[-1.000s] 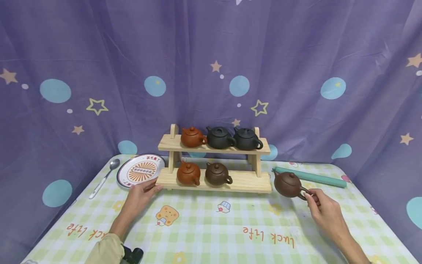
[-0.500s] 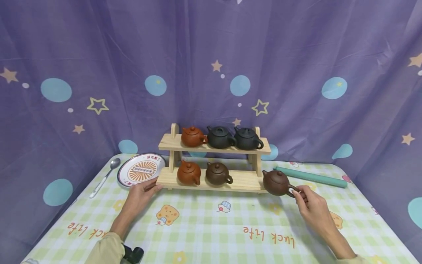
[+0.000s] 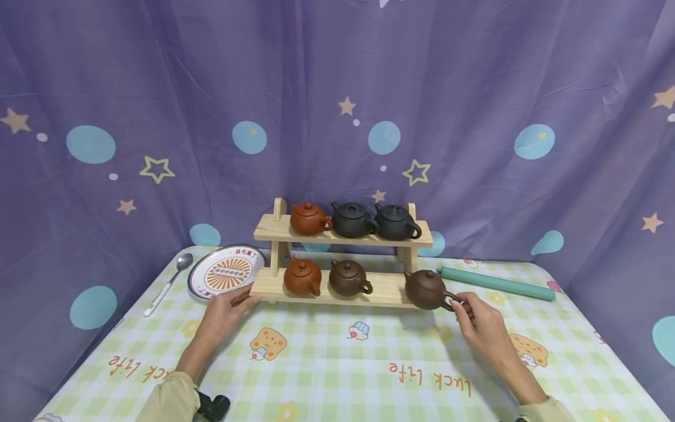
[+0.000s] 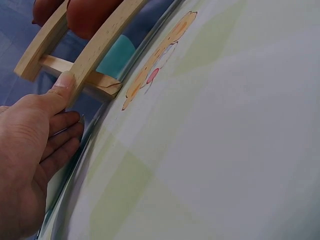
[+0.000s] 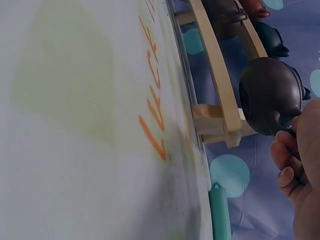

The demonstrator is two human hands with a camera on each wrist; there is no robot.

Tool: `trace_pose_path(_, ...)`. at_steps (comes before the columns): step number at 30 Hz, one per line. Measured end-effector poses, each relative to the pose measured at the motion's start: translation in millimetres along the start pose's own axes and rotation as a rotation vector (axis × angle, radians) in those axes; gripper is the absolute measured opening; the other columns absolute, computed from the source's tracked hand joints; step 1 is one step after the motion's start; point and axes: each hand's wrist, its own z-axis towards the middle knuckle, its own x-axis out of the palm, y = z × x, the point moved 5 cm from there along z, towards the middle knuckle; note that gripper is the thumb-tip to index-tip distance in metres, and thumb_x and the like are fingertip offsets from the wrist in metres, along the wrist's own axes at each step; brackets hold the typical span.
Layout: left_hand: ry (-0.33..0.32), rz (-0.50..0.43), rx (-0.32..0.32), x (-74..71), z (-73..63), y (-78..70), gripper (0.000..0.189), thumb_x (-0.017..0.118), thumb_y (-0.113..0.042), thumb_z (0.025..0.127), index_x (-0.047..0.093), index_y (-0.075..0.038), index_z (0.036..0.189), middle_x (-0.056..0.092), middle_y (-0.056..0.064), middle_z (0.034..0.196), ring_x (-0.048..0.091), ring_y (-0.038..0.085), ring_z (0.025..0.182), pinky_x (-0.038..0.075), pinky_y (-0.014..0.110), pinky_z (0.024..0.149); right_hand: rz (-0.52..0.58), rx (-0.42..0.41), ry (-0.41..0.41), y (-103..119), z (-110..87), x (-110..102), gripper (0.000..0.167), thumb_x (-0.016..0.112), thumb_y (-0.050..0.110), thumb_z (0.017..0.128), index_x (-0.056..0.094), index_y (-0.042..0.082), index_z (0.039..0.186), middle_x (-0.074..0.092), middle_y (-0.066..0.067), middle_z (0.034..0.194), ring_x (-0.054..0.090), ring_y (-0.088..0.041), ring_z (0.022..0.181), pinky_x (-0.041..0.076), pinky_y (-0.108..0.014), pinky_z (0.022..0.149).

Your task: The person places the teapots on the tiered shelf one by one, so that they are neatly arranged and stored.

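Note:
My right hand (image 3: 482, 323) pinches the handle of a dark brown teapot (image 3: 425, 289), which overlaps the right end of the lower board in the head view. The right wrist view shows this teapot (image 5: 267, 95) tilted beside the board's end. At the other end, my left hand (image 3: 224, 310) grips the lower left corner of the two-tier wooden shelf (image 3: 387, 287), thumb on its front edge; the index finger is hidden behind the wood. Another dark brown teapot (image 3: 348, 278) and an orange-brown teapot (image 3: 302, 276) stand on the lower board.
On the upper board sit an orange-brown teapot (image 3: 309, 219) and two black teapots (image 3: 350, 220). A patterned plate (image 3: 197, 275) and a spoon (image 3: 164, 293) lie left of the shelf. A green rod (image 3: 498, 283) lies at right, with a purple curtain (image 3: 327, 70) behind.
My right hand has carried the dark brown teapot leftward, from right of the shelf to over the lower board's right end. The left hand stays on the shelf corner.

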Motion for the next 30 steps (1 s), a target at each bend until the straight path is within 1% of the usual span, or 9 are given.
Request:
trace_pose_path(4, 0.001, -0.005, 0.002, -0.1, 0.1, -0.2, 0.05, 0.074, -0.031, 0.099, 0.065, 0.002, 0.135, 0.072, 0.018, 0.12, 0.072, 0.032, 0.109, 0.054, 0.049, 0.098, 0.012, -0.015, -0.006, 2.9, 2.4, 6.1, 0.027, 0.077, -0.018, 0.079, 0.068, -0.001, 0.097, 0.062, 0.007, 0.073, 0.055, 0.001, 0.06, 0.047, -0.013, 0.05)
trace_pose_path(11, 0.004, -0.015, -0.003, -0.3, 0.6, 0.1, 0.05, 0.073, -0.031, 0.099, 0.065, 0.001, 0.136, 0.072, 0.017, 0.12, 0.072, 0.032, 0.109, 0.053, 0.049, 0.101, 0.017, 0.006, 0.005, 5.9, 4.7, 16.6, 0.023, 0.077, -0.014, 0.083, 0.068, 0.001, 0.098, 0.062, 0.009, 0.072, 0.055, 0.001, 0.061, 0.047, -0.014, 0.052)
trace_pose_path(17, 0.002, -0.011, 0.002, -0.3, 0.4, -0.3, 0.05, 0.074, -0.031, 0.098, 0.065, 0.002, 0.135, 0.073, 0.017, 0.119, 0.072, 0.031, 0.109, 0.053, 0.049, 0.099, 0.015, 0.009, 0.005, 9.6, 8.1, 23.0, 0.024, 0.078, -0.014, 0.083, 0.069, 0.002, 0.098, 0.062, 0.009, 0.073, 0.055, 0.0, 0.061, 0.046, -0.015, 0.051)
trace_pose_path(25, 0.011, 0.0, -0.012, -1.1, 0.2, -1.8, 0.051, 0.072, -0.032, 0.099, 0.064, 0.002, 0.136, 0.072, 0.018, 0.121, 0.072, 0.032, 0.109, 0.054, 0.05, 0.099, 0.011, 0.013, 0.004, 11.2, 12.9, 32.6, 0.021, 0.077, -0.012, 0.085, 0.069, 0.002, 0.098, 0.06, 0.006, 0.072, 0.052, 0.0, 0.059, 0.043, -0.016, 0.048)
trace_pose_path(30, 0.011, 0.001, -0.01, -0.7, 1.0, -1.7, 0.048, 0.073, -0.029, 0.099, 0.065, 0.002, 0.136, 0.072, 0.017, 0.12, 0.072, 0.032, 0.109, 0.055, 0.048, 0.097, 0.0, 0.016, 0.002, 10.5, 14.3, 37.7, 0.02, 0.077, -0.013, 0.085, 0.068, 0.0, 0.097, 0.06, 0.005, 0.071, 0.051, 0.0, 0.058, 0.043, -0.016, 0.048)
